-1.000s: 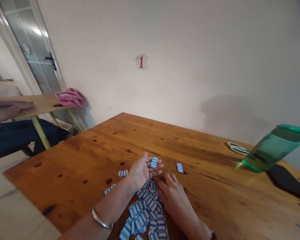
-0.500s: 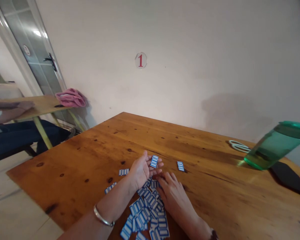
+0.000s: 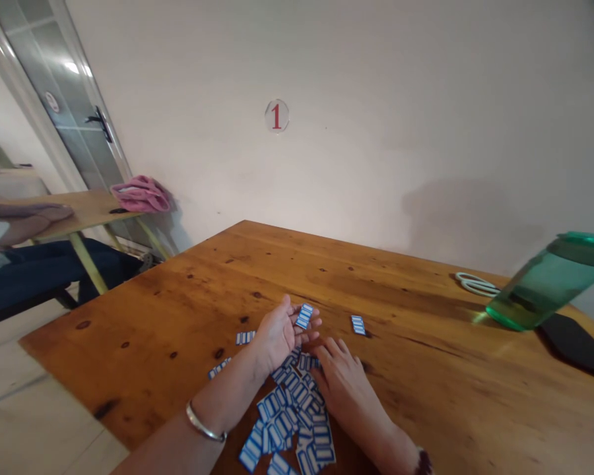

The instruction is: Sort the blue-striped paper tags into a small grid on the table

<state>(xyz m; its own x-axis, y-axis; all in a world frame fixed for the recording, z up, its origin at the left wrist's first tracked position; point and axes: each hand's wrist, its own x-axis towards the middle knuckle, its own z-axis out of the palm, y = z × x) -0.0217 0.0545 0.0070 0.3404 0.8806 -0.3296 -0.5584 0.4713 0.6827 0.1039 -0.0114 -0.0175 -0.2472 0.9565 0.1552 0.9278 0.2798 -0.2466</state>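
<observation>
My left hand point(image 3: 282, 333) is palm up, and a small blue-and-white card point(image 3: 303, 316) lies across its fingers. Whether several are stacked there I cannot tell. Just right of it, my right hand point(image 3: 346, 373) is palm down with fingers spread, thumb and index finger at the edge of a card point(image 3: 307, 361) in the loose pile. This pile of blue-bordered cards point(image 3: 277, 412) spreads between my forearms, many overlapping. Apart from it lie a small card group point(image 3: 358, 324) on the right and two others, one card group point(image 3: 245, 338) and another card group point(image 3: 220, 368), left of my left wrist.
A tilted-looking green bottle point(image 3: 549, 280) stands at the right of the wooden table point(image 3: 178, 316), near a coiled white cable point(image 3: 476, 284) and a dark flat object point(image 3: 577, 343). At left, another person's arm point(image 3: 30, 221) rests on a second table with a pink cloth point(image 3: 141, 194).
The view has shifted very slightly. Both hands stay almost in place, the left still bearing the card and the right still at the pile.
</observation>
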